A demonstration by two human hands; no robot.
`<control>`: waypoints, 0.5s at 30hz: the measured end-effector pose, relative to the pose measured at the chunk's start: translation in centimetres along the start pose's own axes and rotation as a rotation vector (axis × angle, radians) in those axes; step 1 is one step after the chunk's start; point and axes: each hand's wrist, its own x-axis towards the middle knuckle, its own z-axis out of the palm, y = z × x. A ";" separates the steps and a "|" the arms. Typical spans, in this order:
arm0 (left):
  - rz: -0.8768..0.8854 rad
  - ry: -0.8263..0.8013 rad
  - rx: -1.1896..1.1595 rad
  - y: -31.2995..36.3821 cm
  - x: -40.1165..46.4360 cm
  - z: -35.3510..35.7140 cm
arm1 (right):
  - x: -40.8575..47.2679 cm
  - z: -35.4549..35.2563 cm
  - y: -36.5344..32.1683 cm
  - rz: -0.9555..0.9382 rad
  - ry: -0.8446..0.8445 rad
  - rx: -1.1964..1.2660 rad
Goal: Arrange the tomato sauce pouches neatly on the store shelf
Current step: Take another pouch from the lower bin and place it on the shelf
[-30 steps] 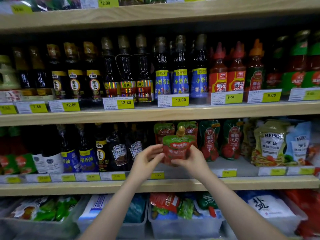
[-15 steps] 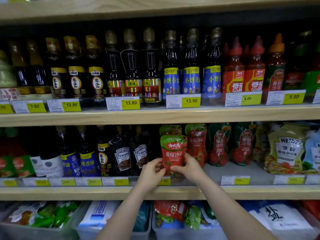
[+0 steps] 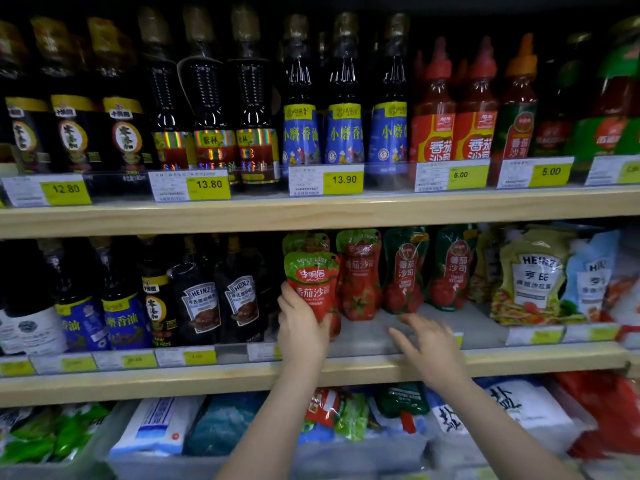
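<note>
A red tomato sauce pouch with a green top [image 3: 313, 282] stands upright at the front of the middle shelf [image 3: 363, 367], and my left hand [image 3: 299, 323] grips its lower left side. Behind it stands a second pouch of the same kind [image 3: 304, 241], mostly hidden. To the right stand another red pouch [image 3: 358, 271] and two darker green-topped pouches [image 3: 405, 268] [image 3: 450, 268], further back. My right hand [image 3: 429, 344] hovers over the bare shelf in front of them, fingers spread, holding nothing.
Dark Heinz sauce bottles [image 3: 239, 299] stand just left of the held pouch. Heinz salad dressing pouches [image 3: 533, 275] fill the shelf's right end. Bottles line the upper shelf [image 3: 311, 213]. Bins of packets [image 3: 346, 414] sit below.
My right hand has let go of the pouch and moved right over the shelf. The pouch has gone from in front of the shelf onto it, held now by my left hand alone.
</note>
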 end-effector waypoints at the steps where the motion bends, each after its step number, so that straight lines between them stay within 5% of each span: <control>1: -0.004 0.000 0.014 0.2 0.3 0.3 | -0.1 0.3 0.4 -0.010 0.019 -0.034; 15: -0.093 -0.017 0.039 -0.5 5.9 3.4 | -0.2 2.5 1.6 -0.144 0.190 -0.120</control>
